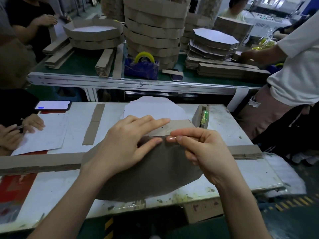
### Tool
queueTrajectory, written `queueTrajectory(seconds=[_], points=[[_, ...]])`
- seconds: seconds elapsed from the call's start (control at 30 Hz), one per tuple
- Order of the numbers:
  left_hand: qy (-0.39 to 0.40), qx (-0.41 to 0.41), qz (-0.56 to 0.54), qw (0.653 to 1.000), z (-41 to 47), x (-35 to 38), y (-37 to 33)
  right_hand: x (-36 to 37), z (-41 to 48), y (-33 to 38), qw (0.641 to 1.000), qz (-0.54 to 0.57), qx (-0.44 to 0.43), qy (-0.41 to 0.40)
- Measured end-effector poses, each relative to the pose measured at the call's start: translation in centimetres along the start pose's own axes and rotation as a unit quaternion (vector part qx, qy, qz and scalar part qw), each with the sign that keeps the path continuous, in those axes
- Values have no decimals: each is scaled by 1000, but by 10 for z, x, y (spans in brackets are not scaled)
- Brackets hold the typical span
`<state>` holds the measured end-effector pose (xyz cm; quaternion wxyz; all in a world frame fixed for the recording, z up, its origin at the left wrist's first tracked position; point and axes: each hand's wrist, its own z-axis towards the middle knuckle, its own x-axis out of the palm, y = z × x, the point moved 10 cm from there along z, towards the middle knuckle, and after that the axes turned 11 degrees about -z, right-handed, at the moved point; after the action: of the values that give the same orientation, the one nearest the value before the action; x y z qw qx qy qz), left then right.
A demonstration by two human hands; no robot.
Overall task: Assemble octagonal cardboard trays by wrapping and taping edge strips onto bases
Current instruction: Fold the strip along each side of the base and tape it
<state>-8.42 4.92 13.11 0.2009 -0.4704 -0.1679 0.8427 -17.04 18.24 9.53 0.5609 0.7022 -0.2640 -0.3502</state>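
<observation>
A brown octagonal cardboard base (151,176) lies face down on the white work table (241,171). An edge strip (179,125) stands along its far edge. My left hand (127,145) presses flat on the base, forefinger stretched along the strip and thumb at the seam. My right hand (203,149) pinches a piece of clear tape (168,131) between thumb and forefinger, laid over the strip and base joint. A white-faced octagonal base (151,108) lies just behind. A tape dispenser (202,116) sits to the right of the strip.
Long folded strips (39,163) cross the table left and right (246,152); a loose strip (94,125) lies at left. A neighbour's hands (22,127), paper and phone (52,105) are at left. Finished tray stacks (153,30) crowd the far conveyor table; a person (291,69) stands at right.
</observation>
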Motion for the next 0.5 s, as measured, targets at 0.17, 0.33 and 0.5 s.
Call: queueTrajectory(seconds=[0.17, 0.33, 0.5], points=[[41, -6, 50, 998, 0, 5, -2, 0, 0, -4, 1000, 7, -6, 0], [84, -38, 55, 994, 3, 10, 2, 0, -3, -2, 1000, 15, -20, 6], [79, -31, 55, 995, 4, 13, -3, -3, -4, 4, 999, 33, -32, -6]])
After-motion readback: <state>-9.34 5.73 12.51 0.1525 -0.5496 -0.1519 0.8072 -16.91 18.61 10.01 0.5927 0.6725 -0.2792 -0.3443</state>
